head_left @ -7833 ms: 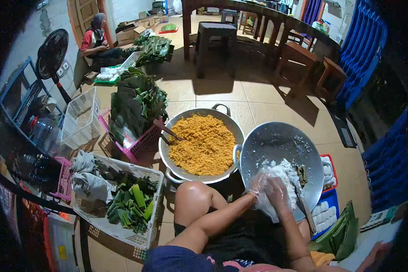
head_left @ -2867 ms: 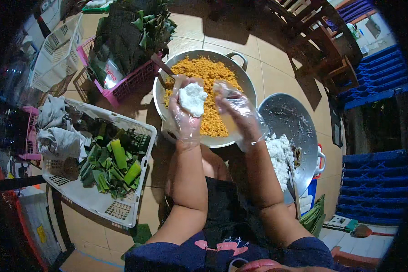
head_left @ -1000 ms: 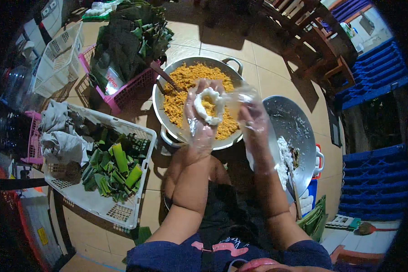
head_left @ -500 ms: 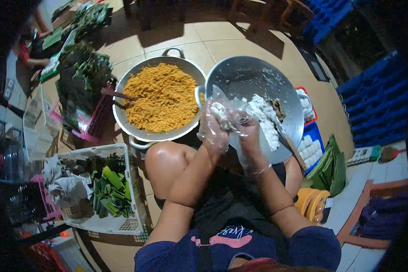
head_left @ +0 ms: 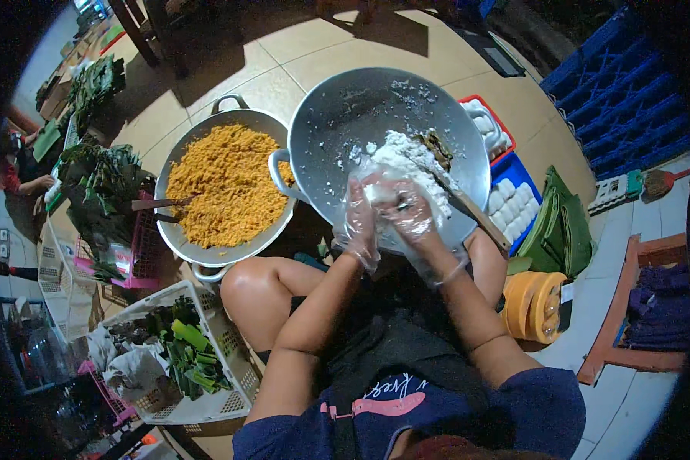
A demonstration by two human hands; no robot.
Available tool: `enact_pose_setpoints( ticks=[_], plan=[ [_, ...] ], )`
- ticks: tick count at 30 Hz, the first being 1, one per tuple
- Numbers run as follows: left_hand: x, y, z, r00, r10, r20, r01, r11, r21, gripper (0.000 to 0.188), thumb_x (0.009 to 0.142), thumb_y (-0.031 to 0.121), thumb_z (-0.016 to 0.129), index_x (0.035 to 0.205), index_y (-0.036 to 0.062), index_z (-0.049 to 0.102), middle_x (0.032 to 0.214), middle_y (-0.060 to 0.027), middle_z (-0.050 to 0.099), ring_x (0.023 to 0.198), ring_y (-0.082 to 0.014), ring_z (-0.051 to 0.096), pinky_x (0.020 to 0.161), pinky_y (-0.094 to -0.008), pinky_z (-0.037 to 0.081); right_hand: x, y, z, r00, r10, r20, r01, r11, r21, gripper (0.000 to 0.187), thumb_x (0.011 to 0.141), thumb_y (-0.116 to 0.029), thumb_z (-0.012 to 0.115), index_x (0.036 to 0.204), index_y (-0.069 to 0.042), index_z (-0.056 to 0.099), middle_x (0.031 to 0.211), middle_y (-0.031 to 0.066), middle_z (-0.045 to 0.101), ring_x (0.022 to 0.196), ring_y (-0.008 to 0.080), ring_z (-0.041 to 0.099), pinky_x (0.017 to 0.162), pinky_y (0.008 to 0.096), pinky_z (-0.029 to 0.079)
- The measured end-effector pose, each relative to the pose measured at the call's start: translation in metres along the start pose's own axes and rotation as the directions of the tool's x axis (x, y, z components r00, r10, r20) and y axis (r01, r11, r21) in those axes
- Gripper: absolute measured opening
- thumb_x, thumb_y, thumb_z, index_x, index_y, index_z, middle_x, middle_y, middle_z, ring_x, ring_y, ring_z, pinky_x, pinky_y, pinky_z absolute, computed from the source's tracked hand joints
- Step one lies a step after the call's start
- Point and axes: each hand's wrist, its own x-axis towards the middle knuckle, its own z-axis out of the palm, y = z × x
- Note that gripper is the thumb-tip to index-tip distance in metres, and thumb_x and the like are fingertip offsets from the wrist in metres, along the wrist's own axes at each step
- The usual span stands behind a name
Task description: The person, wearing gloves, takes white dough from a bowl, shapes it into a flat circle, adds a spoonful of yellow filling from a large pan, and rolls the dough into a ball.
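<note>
Both of my hands wear clear plastic gloves and meet over the near side of a large metal pan [head_left: 322, 115]. A lump of white sticky rice [head_left: 376, 192] lies between them. My left hand [head_left: 358, 216] is cupped around its left side, and my right hand [head_left: 409, 208] presses its curled fingers against it from the right. The gloves and fingers hide part of the lump. Just beyond the hands, a loose heap of the same white rice [head_left: 410, 157] lies in the pan, beside some dark leaf-like pieces [head_left: 435, 149] and a wooden-handled utensil [head_left: 479, 218].
A second pan of orange crumbly filling [head_left: 226, 188] stands left, with a wooden spoon [head_left: 157, 204]. Red and blue trays [head_left: 525, 238] of white rolls stand right, beside folded green leaves [head_left: 563, 226]. A white basket [head_left: 222, 337] holds cut leaves. Another person [head_left: 27, 184] works far left.
The view has shifted, so both pans appear further left. My hands remain together around the white lump, now with the right hand's fingers closer over it.
</note>
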Motion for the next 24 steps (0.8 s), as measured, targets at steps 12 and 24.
enact_pose_setpoints(
  ticks=[12, 24],
  plan=[
    [0.038, -0.010, -0.024, 0.990, -0.120, 0.081, 0.139, 0.944, -0.300, 0.052, 0.097, 0.043, 0.024, 0.117, 0.0013, 0.049, 0.107, -0.0105, 0.058, 0.093, -0.0221, 0.058, 0.083, -0.0326, 0.049, 0.016, 0.018, -0.003, 0.983, -0.182, -0.010, 0.158, 0.875, -0.457, 0.049, 0.089, -0.024, 0.055, 0.131, -0.003, 0.041, 0.133, 0.0188, 0.043, 0.122, 0.0296, 0.041, 0.102, 0.0391, 0.032],
    [0.029, 0.001, -0.042, 0.930, -0.123, 0.347, 0.271, 0.868, -0.417, 0.058, 0.088, 0.050, 0.044, 0.128, 0.0075, 0.042, 0.124, -0.0120, 0.051, 0.113, -0.0258, 0.050, 0.097, -0.0397, 0.042, 0.030, -0.014, -0.010, 0.822, -0.291, 0.490, 0.513, 0.753, -0.412, 0.072, 0.079, -0.038, 0.064, 0.137, -0.010, 0.034, 0.142, 0.0160, 0.029, 0.130, 0.0320, 0.029, 0.108, 0.0417, 0.022]
  ],
)
